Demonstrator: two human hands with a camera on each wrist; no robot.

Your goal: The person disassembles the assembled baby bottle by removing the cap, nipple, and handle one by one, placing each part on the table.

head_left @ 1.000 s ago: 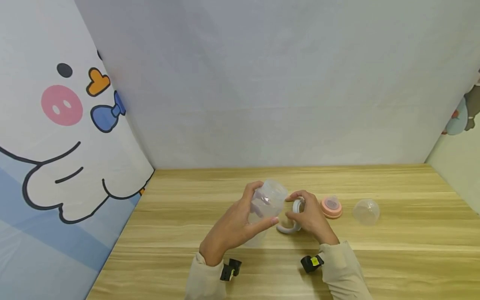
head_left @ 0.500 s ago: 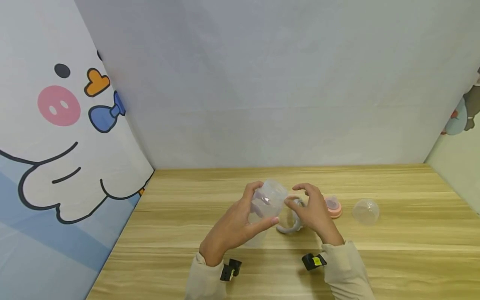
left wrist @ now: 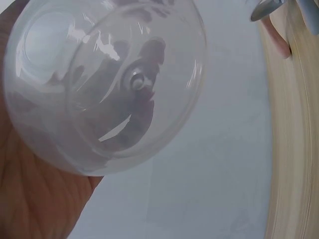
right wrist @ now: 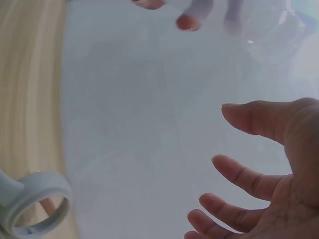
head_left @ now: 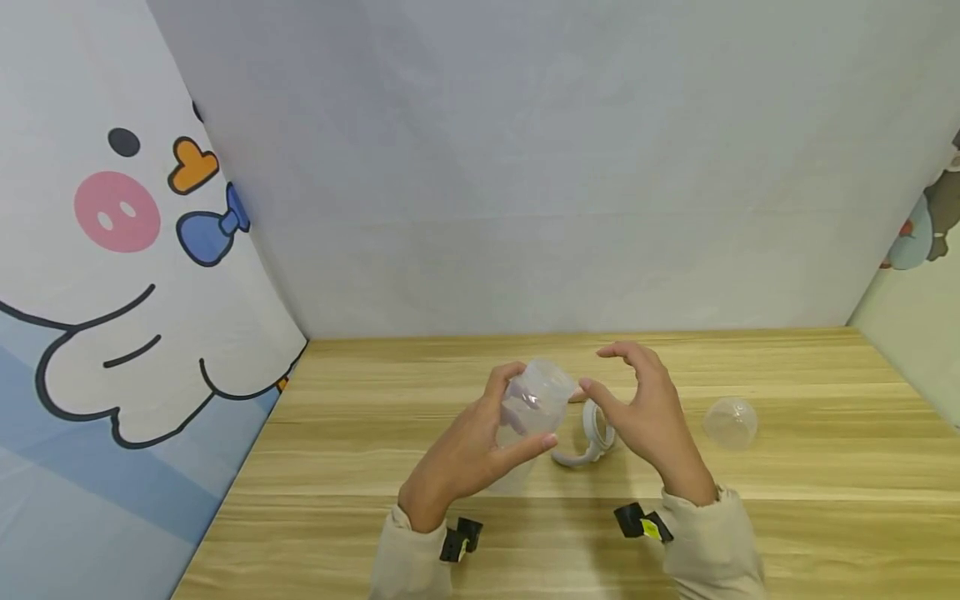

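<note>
A clear baby bottle (head_left: 536,400) is held up off the table by my left hand (head_left: 461,450), thumb along one side and fingers round the other. Its rounded clear end fills much of the left wrist view. My right hand (head_left: 654,417) hovers to the right of the bottle, fingers spread and holding nothing. Beneath its thumb, a pale grey ring with a curved handle (head_left: 591,442) stands on the table; the right wrist view shows this ring (right wrist: 40,199) at lower left. A small pink piece (left wrist: 275,37) lies near the ring, its kind unclear. The pink bottle collar is hidden behind my right hand.
A clear domed cap (head_left: 731,422) rests on the wood-grain table (head_left: 817,475) to the right. White cloth (head_left: 562,208) hangs behind the table, and a printed cartoon cloth (head_left: 135,292) stands at the left.
My right hand has let go of the handled ring, opened its fingers and moved up and right, covering the pink collar. The left hand and bottle have stayed in place.
</note>
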